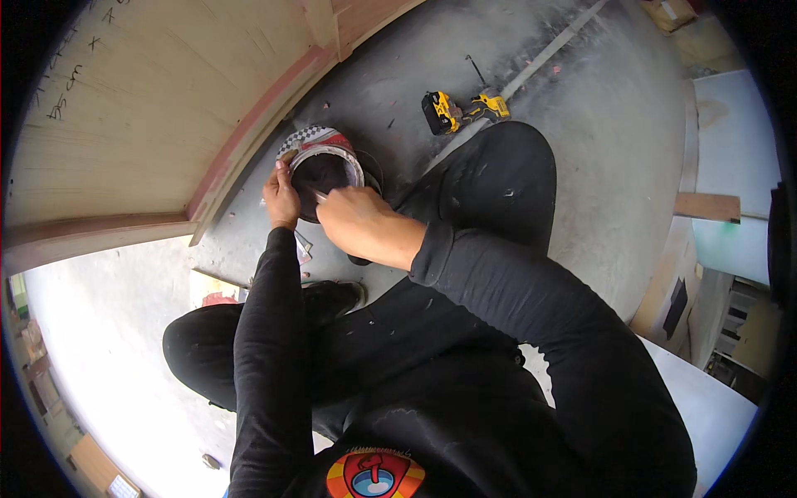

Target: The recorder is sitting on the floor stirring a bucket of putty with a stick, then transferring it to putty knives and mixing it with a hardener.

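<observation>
Dark paint can [324, 170] sits between left hand [281, 197] and right hand [359, 217].

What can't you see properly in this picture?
- Head view: what the right hand holds over the can; only a thin metal tip shows, the fingers cover the rest.
- The can's near side, hidden by both hands; the left hand grips its rim.
- The dark stuff inside: too dark to tell what it is.
- The drill on the floor: too small for details.

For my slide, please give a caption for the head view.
Seated person's left hand steadies an open can while right hand dips a tool.
</observation>
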`<act>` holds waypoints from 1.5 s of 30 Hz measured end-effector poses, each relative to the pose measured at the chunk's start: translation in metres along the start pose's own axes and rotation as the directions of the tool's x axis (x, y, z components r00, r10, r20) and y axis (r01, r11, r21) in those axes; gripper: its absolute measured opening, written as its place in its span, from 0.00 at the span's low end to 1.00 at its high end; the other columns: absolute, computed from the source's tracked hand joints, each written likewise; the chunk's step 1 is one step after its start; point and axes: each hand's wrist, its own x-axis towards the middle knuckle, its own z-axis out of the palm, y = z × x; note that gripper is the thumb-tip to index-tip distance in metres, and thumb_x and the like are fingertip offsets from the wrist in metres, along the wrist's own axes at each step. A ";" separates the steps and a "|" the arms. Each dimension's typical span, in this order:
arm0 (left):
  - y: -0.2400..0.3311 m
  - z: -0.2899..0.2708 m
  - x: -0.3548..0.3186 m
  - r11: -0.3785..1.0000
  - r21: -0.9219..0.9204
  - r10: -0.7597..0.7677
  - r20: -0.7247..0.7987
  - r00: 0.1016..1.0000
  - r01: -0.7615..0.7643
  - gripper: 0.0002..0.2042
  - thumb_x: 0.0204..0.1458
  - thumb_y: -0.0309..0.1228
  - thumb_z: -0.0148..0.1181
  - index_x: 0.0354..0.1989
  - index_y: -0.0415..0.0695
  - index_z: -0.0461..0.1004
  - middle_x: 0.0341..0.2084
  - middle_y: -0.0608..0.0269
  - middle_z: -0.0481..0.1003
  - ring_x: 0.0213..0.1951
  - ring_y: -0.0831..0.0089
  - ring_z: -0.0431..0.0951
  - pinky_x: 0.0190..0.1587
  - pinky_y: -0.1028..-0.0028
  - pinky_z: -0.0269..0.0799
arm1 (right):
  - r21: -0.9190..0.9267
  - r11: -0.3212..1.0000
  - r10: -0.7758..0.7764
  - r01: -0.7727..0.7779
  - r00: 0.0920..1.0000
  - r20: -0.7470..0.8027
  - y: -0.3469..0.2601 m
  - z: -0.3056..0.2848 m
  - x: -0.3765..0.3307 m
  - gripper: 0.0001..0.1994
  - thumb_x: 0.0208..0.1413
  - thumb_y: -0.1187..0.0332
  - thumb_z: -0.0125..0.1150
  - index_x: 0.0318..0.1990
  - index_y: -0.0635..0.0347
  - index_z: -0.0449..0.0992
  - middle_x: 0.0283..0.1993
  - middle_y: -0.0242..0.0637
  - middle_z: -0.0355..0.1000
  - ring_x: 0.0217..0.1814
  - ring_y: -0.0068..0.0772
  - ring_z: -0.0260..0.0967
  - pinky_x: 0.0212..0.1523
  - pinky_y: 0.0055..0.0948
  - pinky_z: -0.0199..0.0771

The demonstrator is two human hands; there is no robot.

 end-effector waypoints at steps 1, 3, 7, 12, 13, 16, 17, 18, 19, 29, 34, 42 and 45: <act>0.002 0.001 0.000 1.000 0.004 0.007 -0.007 1.000 -0.007 0.26 0.74 0.46 0.42 0.57 0.33 0.78 0.52 0.54 0.81 0.56 0.68 0.77 0.64 0.70 0.67 | -0.017 0.999 -0.040 0.040 0.999 -0.011 0.003 0.006 -0.005 0.10 0.57 0.71 0.57 0.37 0.63 0.85 0.35 0.51 0.82 0.41 0.53 0.83 0.41 0.47 0.83; 0.004 0.002 0.000 1.000 0.004 0.015 -0.018 1.000 -0.015 0.26 0.74 0.46 0.43 0.56 0.33 0.79 0.51 0.54 0.81 0.55 0.68 0.78 0.63 0.70 0.68 | -0.043 0.997 0.071 -0.066 0.989 0.133 0.011 0.003 -0.009 0.11 0.56 0.71 0.58 0.37 0.67 0.84 0.36 0.54 0.81 0.40 0.54 0.83 0.41 0.48 0.84; 0.001 0.003 0.001 0.999 0.021 0.042 -0.045 0.998 -0.041 0.25 0.74 0.45 0.44 0.56 0.35 0.79 0.48 0.54 0.82 0.52 0.68 0.79 0.60 0.69 0.70 | -0.105 0.988 0.135 -0.112 0.959 0.249 0.029 -0.049 0.005 0.11 0.57 0.71 0.58 0.40 0.66 0.85 0.42 0.53 0.82 0.47 0.54 0.82 0.45 0.47 0.84; 0.000 0.006 0.001 1.000 0.011 0.008 -0.018 1.000 -0.008 0.28 0.74 0.48 0.43 0.57 0.31 0.77 0.51 0.56 0.80 0.55 0.70 0.76 0.64 0.72 0.65 | -0.156 0.988 0.073 0.008 0.858 0.509 0.032 -0.063 0.036 0.14 0.54 0.74 0.60 0.46 0.68 0.84 0.49 0.55 0.81 0.51 0.53 0.81 0.48 0.45 0.82; 0.001 0.007 0.001 0.997 0.070 0.016 -0.042 0.999 -0.013 0.28 0.73 0.48 0.44 0.56 0.33 0.79 0.49 0.57 0.81 0.53 0.71 0.77 0.62 0.72 0.66 | -0.163 0.985 0.138 -0.062 0.848 0.512 0.030 -0.052 0.039 0.13 0.54 0.74 0.60 0.45 0.68 0.84 0.48 0.55 0.81 0.50 0.52 0.81 0.47 0.45 0.82; 0.003 0.008 0.000 0.986 0.167 0.045 -0.113 0.993 -0.026 0.22 0.72 0.45 0.47 0.51 0.41 0.84 0.41 0.54 0.84 0.45 0.69 0.81 0.52 0.69 0.73 | -0.055 0.909 0.371 -0.413 0.741 0.560 0.031 -0.021 0.045 0.12 0.52 0.75 0.60 0.41 0.70 0.84 0.43 0.56 0.82 0.46 0.51 0.83 0.44 0.46 0.82; 0.002 0.009 -0.001 0.991 0.128 0.059 -0.125 0.990 -0.043 0.22 0.72 0.45 0.47 0.50 0.41 0.84 0.41 0.55 0.83 0.44 0.69 0.80 0.51 0.70 0.73 | 0.007 0.912 0.320 -0.409 0.724 0.611 0.031 -0.016 0.045 0.12 0.52 0.75 0.60 0.41 0.70 0.84 0.42 0.56 0.82 0.45 0.52 0.83 0.44 0.46 0.82; 0.002 0.008 -0.001 0.991 0.108 0.091 -0.141 0.986 -0.076 0.22 0.72 0.45 0.47 0.50 0.41 0.84 0.41 0.55 0.83 0.43 0.69 0.80 0.51 0.70 0.73 | -0.021 0.891 0.357 -0.453 0.672 0.649 0.033 -0.015 0.043 0.12 0.52 0.75 0.60 0.40 0.70 0.84 0.40 0.57 0.82 0.44 0.52 0.83 0.44 0.46 0.81; 0.000 0.009 -0.002 0.992 0.095 0.091 -0.148 0.985 -0.078 0.22 0.72 0.45 0.47 0.50 0.41 0.84 0.40 0.55 0.83 0.43 0.69 0.80 0.51 0.70 0.73 | -0.170 0.985 0.124 -0.024 0.785 0.607 0.035 -0.017 0.043 0.12 0.52 0.72 0.61 0.39 0.71 0.84 0.41 0.57 0.81 0.44 0.54 0.82 0.44 0.46 0.81; 0.002 0.013 -0.001 0.996 0.057 0.078 -0.138 0.987 -0.071 0.23 0.72 0.46 0.48 0.51 0.40 0.83 0.40 0.56 0.83 0.43 0.69 0.80 0.51 0.71 0.73 | -0.027 0.955 0.263 -0.296 0.799 0.541 0.034 -0.020 0.029 0.11 0.51 0.73 0.59 0.39 0.69 0.84 0.43 0.56 0.82 0.41 0.49 0.84 0.42 0.45 0.83; 0.000 0.009 0.000 0.997 0.047 0.062 -0.124 0.990 -0.057 0.24 0.72 0.48 0.47 0.52 0.39 0.82 0.43 0.57 0.83 0.45 0.70 0.79 0.51 0.70 0.73 | -0.114 0.973 0.221 -0.201 0.954 0.204 0.033 -0.045 0.021 0.11 0.58 0.70 0.60 0.42 0.64 0.85 0.44 0.51 0.82 0.47 0.52 0.82 0.47 0.45 0.83; -0.005 0.008 0.003 0.996 -0.069 0.048 -0.046 0.998 -0.051 0.26 0.73 0.46 0.44 0.54 0.35 0.80 0.49 0.55 0.82 0.53 0.69 0.78 0.59 0.70 0.70 | -0.079 0.991 0.123 -0.110 0.974 0.189 0.022 -0.079 0.033 0.11 0.57 0.70 0.60 0.43 0.61 0.86 0.46 0.47 0.83 0.47 0.52 0.82 0.48 0.47 0.82; -0.003 0.005 0.002 0.997 -0.079 -0.008 -0.069 0.998 0.002 0.26 0.74 0.46 0.44 0.55 0.33 0.80 0.51 0.53 0.81 0.55 0.68 0.78 0.61 0.70 0.68 | -0.047 0.990 0.140 -0.135 0.985 0.103 0.031 -0.067 0.037 0.11 0.57 0.70 0.60 0.44 0.60 0.86 0.47 0.49 0.82 0.49 0.51 0.82 0.48 0.47 0.82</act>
